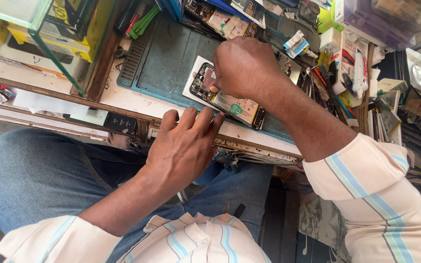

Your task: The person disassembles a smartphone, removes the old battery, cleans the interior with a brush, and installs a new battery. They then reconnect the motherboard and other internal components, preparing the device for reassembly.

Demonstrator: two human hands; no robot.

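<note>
An opened phone (230, 104) with its back cover off lies on a blue work mat (166, 58), showing its circuit board and battery. My right hand (247, 65) hovers over the phone's upper end, fingers curled and closed, pressing on the board; whether it holds a small tool is hidden. My left hand (186, 143) rests flat on the bench's front edge, fingertips touching the phone's lower side.
A glass-sided case (59, 44) with yellow boxes stands at the left. Phone parts, tubes, tools and brushes (327, 73) crowd the back and right of the bench. A small black module (120, 122) lies at the front edge. My jeans-clad legs sit below.
</note>
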